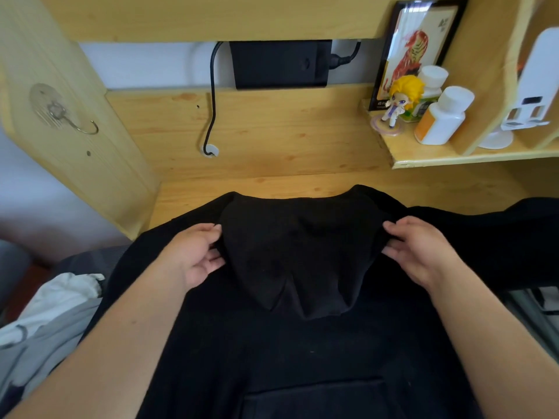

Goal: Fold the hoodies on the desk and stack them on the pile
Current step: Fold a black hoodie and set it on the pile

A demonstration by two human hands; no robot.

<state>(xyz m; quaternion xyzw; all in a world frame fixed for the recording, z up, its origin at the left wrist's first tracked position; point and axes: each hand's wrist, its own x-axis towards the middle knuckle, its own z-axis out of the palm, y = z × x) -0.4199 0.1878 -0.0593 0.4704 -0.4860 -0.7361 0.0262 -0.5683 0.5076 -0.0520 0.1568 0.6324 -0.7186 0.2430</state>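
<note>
A black hoodie (302,343) lies spread out flat on the wooden worktop (272,182), front side up, and it hangs over the near edge toward the person. Nearest to us is its big front pocket (314,397). Higher up, the hood (302,252) is folded down onto the chest. The person's two bare arms reach over the hoodie. The left hand (193,255) is at the left side of the hood, and its fingers (211,261) are curled and pinching the black cloth there. The right hand (420,249) is at the right side of the hood, and its fingers (393,252) are pinching the cloth the same way. One sleeve (499,237) runs off to the right. Down on the left, off the worktop, there is a bundle of white and grey clothes (48,322). Farther back, a black cable (211,98) goes down into a hole in the wood, and a black box (281,65) sits on the wall above it. On the left wooden panel is a clear sticky hook (60,113). On a small shelf (438,155) at the right stand a little toy figure (399,101) with yellow hair, two white bottles (441,116), a framed picture (417,46) and a white holder (532,86).
</note>
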